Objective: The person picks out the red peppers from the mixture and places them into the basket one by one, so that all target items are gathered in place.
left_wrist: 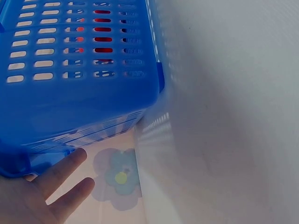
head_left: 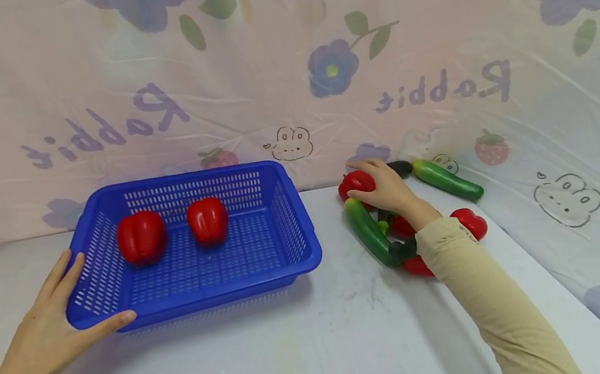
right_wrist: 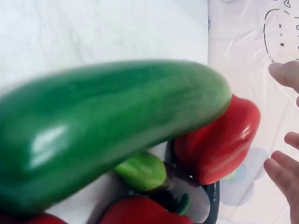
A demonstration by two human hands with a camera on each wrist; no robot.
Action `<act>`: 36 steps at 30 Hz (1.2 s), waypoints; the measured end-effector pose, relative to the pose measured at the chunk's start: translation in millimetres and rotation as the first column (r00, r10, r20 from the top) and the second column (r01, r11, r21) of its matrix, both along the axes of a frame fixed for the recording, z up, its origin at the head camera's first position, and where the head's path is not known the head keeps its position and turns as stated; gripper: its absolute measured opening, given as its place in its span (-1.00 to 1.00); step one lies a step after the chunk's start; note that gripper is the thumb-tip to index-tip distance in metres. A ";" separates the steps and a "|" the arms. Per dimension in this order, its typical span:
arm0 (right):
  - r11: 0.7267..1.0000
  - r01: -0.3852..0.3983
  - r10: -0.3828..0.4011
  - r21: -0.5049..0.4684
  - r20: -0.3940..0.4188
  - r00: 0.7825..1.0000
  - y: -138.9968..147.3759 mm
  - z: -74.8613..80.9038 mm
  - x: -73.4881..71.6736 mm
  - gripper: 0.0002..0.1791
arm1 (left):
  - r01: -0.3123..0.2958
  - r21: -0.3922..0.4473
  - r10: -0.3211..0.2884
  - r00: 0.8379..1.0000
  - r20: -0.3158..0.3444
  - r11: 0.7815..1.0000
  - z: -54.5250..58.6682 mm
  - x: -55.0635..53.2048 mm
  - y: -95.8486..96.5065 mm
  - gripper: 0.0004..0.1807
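Note:
My left hand (head_left: 40, 329) rests against the left end of a blue plastic basket (head_left: 312, 258), fingers at the side rim and thumb extended along the front rim. In the left wrist view, two straight fingers (left_wrist: 70, 191) show beside the basket (left_wrist: 79, 100). Two red bell peppers (head_left: 143, 238) (head_left: 208, 221) sit inside it, apart from each other. On the right, my right hand (head_left: 390, 188) reaches over another red bell pepper (head_left: 356, 185). The right wrist view shows the spread fingers (right_wrist: 280, 170) apart from that pepper (right_wrist: 219, 140). A green cucumber (head_left: 365, 229) lies just in front.
A second cucumber (head_left: 448, 179) lies by the back edge, with a dark vegetable (head_left: 401, 168) at its end. More red peppers (head_left: 469, 223) lie around my right forearm, partly hidden by it. A printed cloth (head_left: 259, 88) hangs behind the white table (head_left: 235, 370).

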State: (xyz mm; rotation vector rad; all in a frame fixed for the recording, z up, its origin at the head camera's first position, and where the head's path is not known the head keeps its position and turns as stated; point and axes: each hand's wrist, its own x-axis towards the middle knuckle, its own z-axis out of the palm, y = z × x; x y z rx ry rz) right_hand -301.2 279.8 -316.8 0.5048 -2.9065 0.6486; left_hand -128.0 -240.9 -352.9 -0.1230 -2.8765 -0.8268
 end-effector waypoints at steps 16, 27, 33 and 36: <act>0.999 0.051 -0.052 0.014 0.090 0.995 13.2 -14.1 -9.5 -0.28 | -0.005 -0.007 0.005 1.000 0.016 1.000 1.9 -0.4 1.4 0.26; 0.998 0.067 -0.069 0.015 0.110 0.992 10.0 -19.7 -12.7 -0.28 | -0.004 -0.025 0.004 1.000 0.020 1.000 0.9 -0.6 0.9 0.26; 0.997 0.067 -0.072 0.041 0.111 0.991 8.6 -17.5 -12.6 -0.29 | -0.006 -0.026 0.007 1.000 0.012 1.000 0.9 0.2 0.9 0.26; 0.996 0.072 -0.078 0.054 0.131 0.988 8.5 -16.7 -12.7 -0.26 | -0.006 -0.026 0.007 1.000 0.013 1.000 1.2 0.4 1.3 0.27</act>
